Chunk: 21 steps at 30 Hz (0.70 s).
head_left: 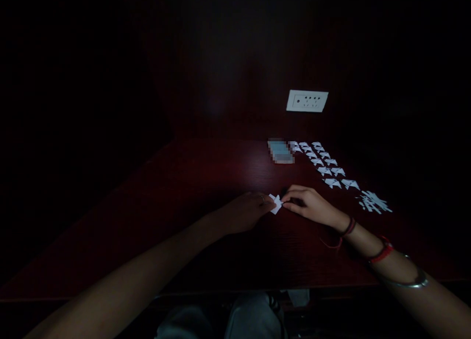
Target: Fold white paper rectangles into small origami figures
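A small white folded paper piece [275, 203] lies on the dark red table [206, 182] between my two hands. My left hand [245, 211] pinches its left edge with closed fingers. My right hand [311, 205] pinches its right edge, fingers curled together. Red thread bands and a metal bangle sit on my right wrist and forearm.
Two rows of several small folded white paper pieces [326, 163] run along the table's right side. A loose heap of white paper scraps [373, 202] lies nearer. A blurred rectangular object [280, 151] sits beyond the hands. A white wall socket [307, 101] is behind. The surroundings are very dark.
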Each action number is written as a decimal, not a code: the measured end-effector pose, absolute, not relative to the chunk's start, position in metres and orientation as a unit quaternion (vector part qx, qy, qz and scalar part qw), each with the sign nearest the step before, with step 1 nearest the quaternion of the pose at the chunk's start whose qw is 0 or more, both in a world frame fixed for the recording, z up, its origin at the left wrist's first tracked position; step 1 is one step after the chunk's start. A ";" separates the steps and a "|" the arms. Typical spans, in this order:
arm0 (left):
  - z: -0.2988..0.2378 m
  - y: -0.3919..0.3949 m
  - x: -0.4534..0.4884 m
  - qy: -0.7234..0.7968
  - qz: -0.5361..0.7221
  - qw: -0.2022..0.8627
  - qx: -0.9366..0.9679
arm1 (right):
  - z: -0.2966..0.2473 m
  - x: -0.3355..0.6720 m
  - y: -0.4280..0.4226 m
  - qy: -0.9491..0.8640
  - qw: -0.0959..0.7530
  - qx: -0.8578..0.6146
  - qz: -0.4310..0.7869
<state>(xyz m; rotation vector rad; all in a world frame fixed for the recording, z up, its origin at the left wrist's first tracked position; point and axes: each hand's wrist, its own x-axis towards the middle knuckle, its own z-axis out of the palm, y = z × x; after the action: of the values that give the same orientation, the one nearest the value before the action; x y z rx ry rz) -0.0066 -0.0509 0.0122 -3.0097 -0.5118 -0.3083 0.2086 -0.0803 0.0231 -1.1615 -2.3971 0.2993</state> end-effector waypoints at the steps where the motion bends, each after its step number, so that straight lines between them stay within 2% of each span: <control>1: 0.013 -0.051 -0.006 -0.166 -0.102 0.038 -0.980 | 0.023 0.208 -0.080 -0.867 0.232 -0.428 0.111; 15: 0.016 -0.054 -0.006 -0.179 -0.083 0.053 -0.979 | 0.011 0.203 -0.071 -0.814 0.259 -0.465 0.233; 21: 0.017 -0.054 -0.006 -0.181 -0.080 0.043 -0.979 | 0.014 0.201 -0.074 -0.828 0.262 -0.461 0.180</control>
<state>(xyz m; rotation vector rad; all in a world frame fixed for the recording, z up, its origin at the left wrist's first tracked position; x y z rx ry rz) -0.0058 -0.0537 0.0169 -2.9947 -0.5527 -0.2452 0.2011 -0.0742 0.0139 -1.2468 -2.2413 0.4874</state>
